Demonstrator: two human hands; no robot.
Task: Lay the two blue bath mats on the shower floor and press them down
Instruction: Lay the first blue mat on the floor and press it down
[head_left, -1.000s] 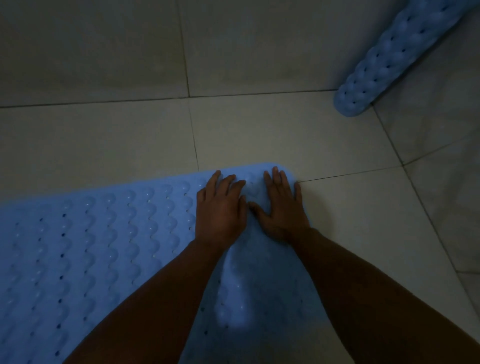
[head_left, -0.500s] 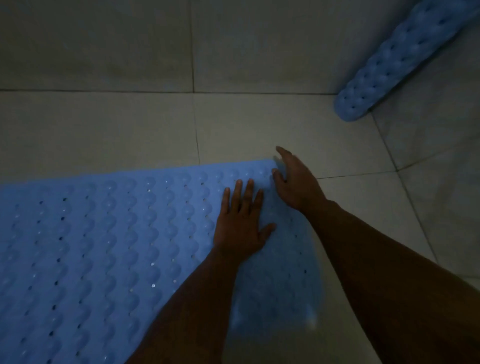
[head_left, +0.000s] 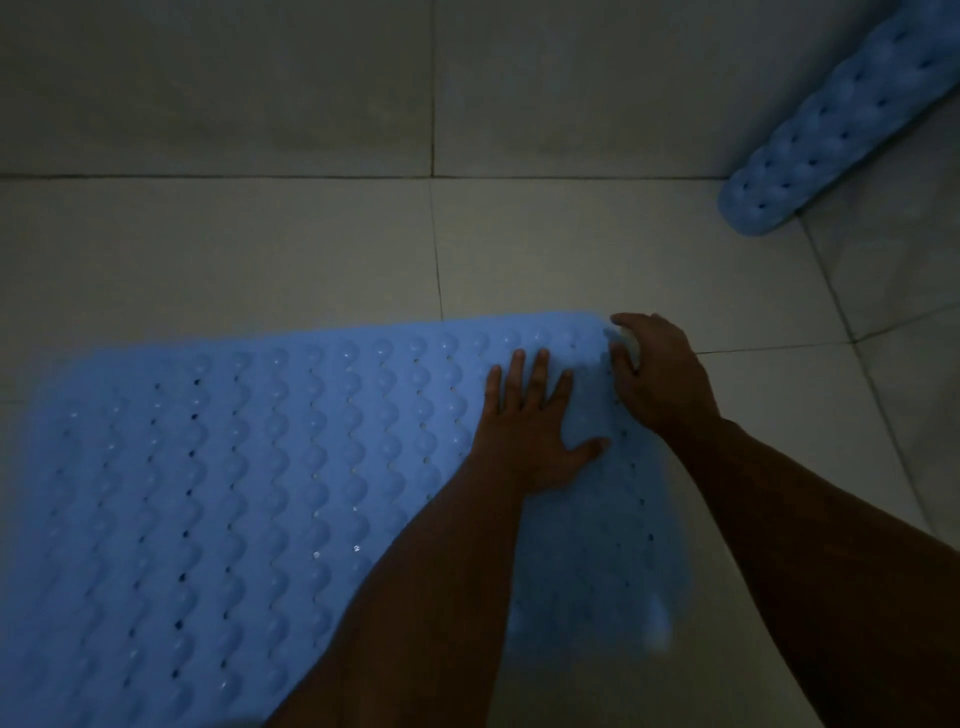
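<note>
Rubbery blue mat (head_left: 249, 467) lies spread on the tiled floor (head_left: 260, 260), bumps up, rows of small drain holes through it. Far right corner sits near a grout crossing; near edge runs out of frame.

Left hand (head_left: 524, 431) is flat on the mat just inside that corner, fingers straight and splayed, palm down, pressing. Right hand (head_left: 660, 374) is at the corner itself, fingers curled over the edge and apparently pinching it. The corner looks slightly lifted and pale there, though the light is too dim to be sure.

Second mat (head_left: 841, 124) is well apart at upper right, rolled or folded into a long tube, one end on the floor where wall meets floor, the rest running out of frame. Not yet laid.

Handling, my read:
- Soft, floppy sheet. Light but draggy; it will buckle rather than slide if pushed from one end.
- Probably suction cups underneath, which I can't see. If so, it grabs tile wherever pressed, so fix position before pressing.
- Take hold at corners or edges with a pinch. The bumpy top gives nothing to grip, flat palm only.
- Press from centre outward so air escapes through the holes.
- Rolled mat likely holds some curl; pin one end with a palm and unroll away from it.
- Wet tile would make the mat creep.
</note>
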